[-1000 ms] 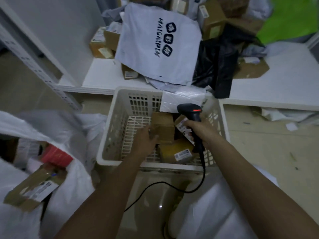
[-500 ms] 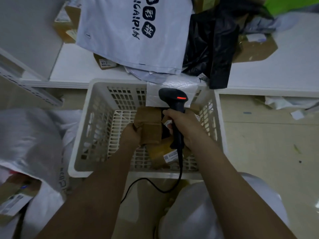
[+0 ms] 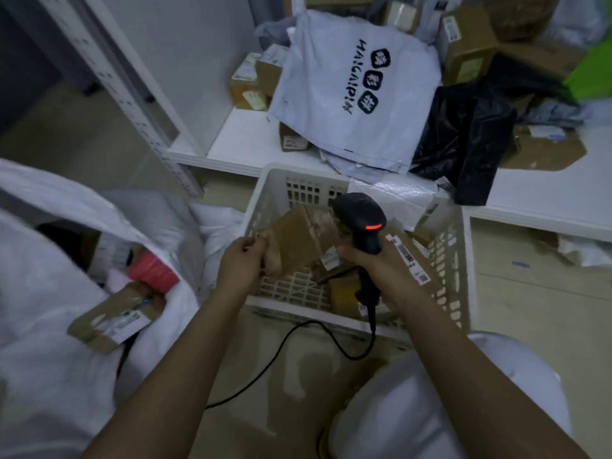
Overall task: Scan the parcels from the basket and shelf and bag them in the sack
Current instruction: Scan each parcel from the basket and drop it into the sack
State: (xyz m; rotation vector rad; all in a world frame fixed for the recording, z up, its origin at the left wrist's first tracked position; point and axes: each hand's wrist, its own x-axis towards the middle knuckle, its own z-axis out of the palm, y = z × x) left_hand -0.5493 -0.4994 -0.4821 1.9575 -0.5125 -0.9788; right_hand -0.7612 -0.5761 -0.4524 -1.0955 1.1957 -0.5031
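now my left hand (image 3: pixel 239 264) has lifted the brown parcel (image 3: pixel 299 241) above the basket (image 3: pixel 465 260), fingers gripping it; my right hand (image 3: pixel 381 268) holds the scanner (image 3: pixel 362 220), so scanning is next.

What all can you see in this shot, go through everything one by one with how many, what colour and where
basket: one, white, on the floor below the shelf edge
shelf: one, white, behind the basket
held parcel: one, brown, above the basket
parcels in basket: a few, brown, exact count unclear
scanner: one, black, red light lit, over the basket
sack: one, white, left, open
parcels in sack: brown one, red one
printed mailer bag: one, white, on shelf
black bag: one, on shelf
shelf boxes: several, brown
left hand: grips held parcel
right hand: grips scanner
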